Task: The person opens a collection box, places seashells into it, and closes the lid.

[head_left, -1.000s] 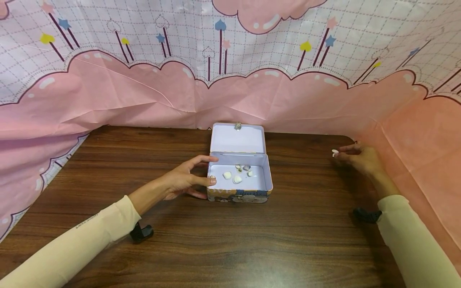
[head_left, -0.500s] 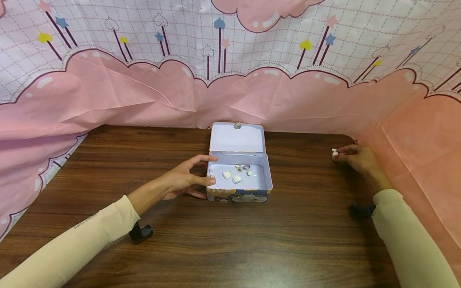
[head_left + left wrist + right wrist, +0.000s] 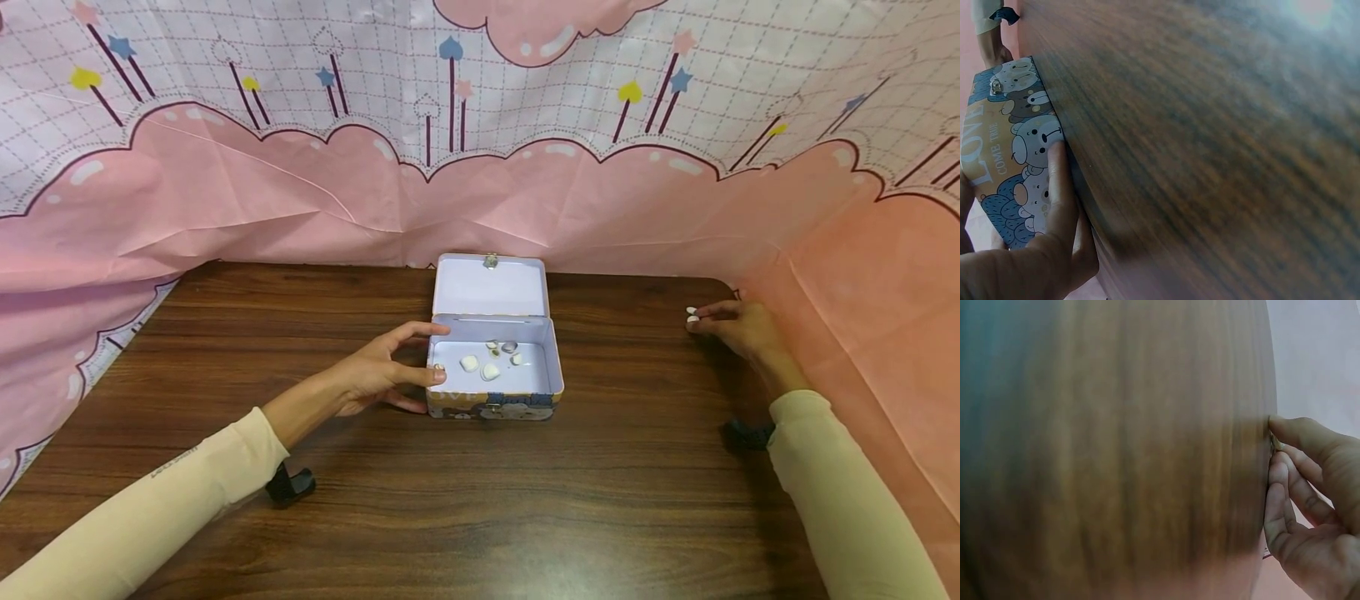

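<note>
A small tin box point(image 3: 487, 406) with printed bears and the word LOVE stands on the wooden table, its lid point(image 3: 491, 285) tipped back. Inside lie several small shells, among them a white shell point(image 3: 491, 372) and a greyish-purple shell point(image 3: 509, 347). My left hand point(image 3: 378, 368) holds the box's left end, the thumb over the rim; in the left wrist view a finger presses the printed front. Far right, my right hand point(image 3: 735, 327) pinches a small white shell point(image 3: 692, 320) at its fingertips. A second white shell point(image 3: 691, 311) shows just behind it; whether that one is held, I cannot tell.
Brown wooden table point(image 3: 480, 500) surrounds the box. A pink patterned curtain point(image 3: 300, 200) rises along the back and both sides, close behind the lid and beside my right hand. Black straps with small mounts point(image 3: 292, 485) sit under both sleeves.
My right forearm has shifted a little to the left, and the lower white shell at its fingertips shows more fully. My left hand keeps its place on the box; the head view drifts slightly.
</note>
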`<state>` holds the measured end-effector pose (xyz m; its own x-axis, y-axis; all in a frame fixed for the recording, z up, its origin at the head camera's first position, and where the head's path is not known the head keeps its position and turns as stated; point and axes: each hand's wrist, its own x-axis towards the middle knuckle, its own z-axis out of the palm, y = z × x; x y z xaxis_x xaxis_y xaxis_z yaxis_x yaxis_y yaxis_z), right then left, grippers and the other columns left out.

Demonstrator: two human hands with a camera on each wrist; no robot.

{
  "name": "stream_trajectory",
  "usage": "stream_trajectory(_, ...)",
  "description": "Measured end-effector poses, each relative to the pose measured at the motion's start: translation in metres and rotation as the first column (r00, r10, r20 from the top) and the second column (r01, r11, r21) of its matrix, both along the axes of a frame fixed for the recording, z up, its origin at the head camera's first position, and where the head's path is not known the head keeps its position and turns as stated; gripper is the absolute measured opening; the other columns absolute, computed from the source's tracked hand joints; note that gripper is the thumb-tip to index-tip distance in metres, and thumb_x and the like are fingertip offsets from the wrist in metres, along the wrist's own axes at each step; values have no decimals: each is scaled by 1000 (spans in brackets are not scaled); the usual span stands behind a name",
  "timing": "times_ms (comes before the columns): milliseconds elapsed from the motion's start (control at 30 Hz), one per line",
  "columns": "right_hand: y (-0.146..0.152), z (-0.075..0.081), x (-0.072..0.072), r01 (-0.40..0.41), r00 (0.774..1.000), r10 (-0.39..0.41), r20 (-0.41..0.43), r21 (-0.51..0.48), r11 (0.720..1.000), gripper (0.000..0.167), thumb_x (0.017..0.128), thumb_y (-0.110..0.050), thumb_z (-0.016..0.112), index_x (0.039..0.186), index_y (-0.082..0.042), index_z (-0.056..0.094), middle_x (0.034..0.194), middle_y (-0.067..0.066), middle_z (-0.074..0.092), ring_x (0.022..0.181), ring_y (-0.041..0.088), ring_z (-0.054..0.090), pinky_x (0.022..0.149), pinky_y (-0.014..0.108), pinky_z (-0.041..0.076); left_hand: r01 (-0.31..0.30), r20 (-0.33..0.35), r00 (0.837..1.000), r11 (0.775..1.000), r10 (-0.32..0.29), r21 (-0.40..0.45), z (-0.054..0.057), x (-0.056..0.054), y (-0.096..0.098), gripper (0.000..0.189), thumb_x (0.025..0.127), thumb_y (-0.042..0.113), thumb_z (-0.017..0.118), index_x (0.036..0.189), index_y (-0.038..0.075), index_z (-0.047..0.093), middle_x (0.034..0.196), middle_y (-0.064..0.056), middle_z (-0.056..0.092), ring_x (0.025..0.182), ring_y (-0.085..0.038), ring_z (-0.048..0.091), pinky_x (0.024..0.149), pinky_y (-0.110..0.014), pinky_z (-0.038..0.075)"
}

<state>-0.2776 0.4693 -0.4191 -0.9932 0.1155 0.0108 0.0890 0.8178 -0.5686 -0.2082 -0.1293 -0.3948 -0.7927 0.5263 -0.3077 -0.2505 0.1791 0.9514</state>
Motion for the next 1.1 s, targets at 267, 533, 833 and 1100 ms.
stream_trajectory(267, -3, 2, 2, -20, 1000, 20, -21, 10, 1000, 50, 102, -31, 86, 131, 9, 77, 117, 22, 84, 99, 14, 64, 74, 14, 49, 1, 2, 1000, 1000, -1, -1, 0, -1, 0, 80, 104, 14, 83, 172, 25, 43, 181, -19, 19, 145, -49, 57, 101, -62, 70)
stream_trajectory(533, -3, 5, 2, -91, 995, 90, -46, -21, 996, 44, 106, -23, 82, 132, 12, 74, 121, 32, 80, 80, 5, 68, 65, 19, 58, 2, 8, 1000, 1000, -2, -2, 2, 0, 0, 81, 104, 14, 83, 173, 26, 42, 183, -16, 16, 149, -50, 55, 102, -61, 70)
stream_trajectory(833, -18, 11, 7, -163, 985, 158, -66, -80, 983, 42, 110, -20, 76, 135, 14, 71, 116, 29, 83, 82, -12, 68, 70, 16, 63, 1, 2, 1000, 1000, -1, -3, 2, 1, 0, 80, 105, 14, 82, 173, 24, 42, 183, -19, 17, 145, -49, 58, 102, -62, 70)
stream_trajectory(1100, -42, 23, 17, -164, 980, 168, -108, 43, 986, 44, 110, -36, 77, 135, 0, 78, 137, 29, 77, 121, 30, 69, 86, 18, 48, 0, 6, 1000, 1000, 0, -3, 3, 2, 0, 82, 105, 13, 82, 174, 22, 40, 183, -19, 17, 146, -50, 57, 101, -62, 70)
